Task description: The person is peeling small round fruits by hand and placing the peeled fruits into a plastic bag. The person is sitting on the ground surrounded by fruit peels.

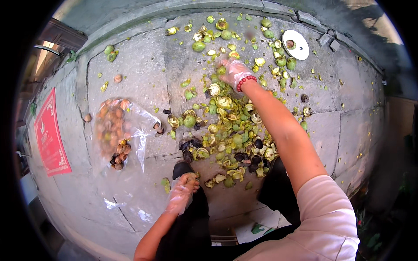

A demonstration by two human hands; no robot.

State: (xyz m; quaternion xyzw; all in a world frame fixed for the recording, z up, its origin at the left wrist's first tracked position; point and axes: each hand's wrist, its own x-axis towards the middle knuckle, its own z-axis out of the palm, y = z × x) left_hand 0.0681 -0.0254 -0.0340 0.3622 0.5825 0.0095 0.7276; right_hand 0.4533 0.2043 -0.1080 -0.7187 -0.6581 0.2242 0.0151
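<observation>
Watching remotely, I judge loose husks [224, 102] could roll or slip if the right hand [230, 71] presses them; its thin glove [241, 77] could snag and tear. Right hand at upper centre, fingertips hidden: I cannot tell its grip. Green fruit [199, 46] lies near, up-left of it. Left hand [186, 185], lower centre, well apart, fingers curled, contents unclear.

Counted one left hand [185, 184] and one right hand [232, 72], with two clear gloves [177, 198]. Logged one red bracelet [241, 81], one clear bag [141, 145], one red mat [51, 135] and one white disc [301, 48]. Found two loose brown nuts [118, 78] beyond the bag's left and far sides. Could not number the bagged nuts [119, 150], nor the green husks [224, 102], for overlap; estimated dozens of each.
</observation>
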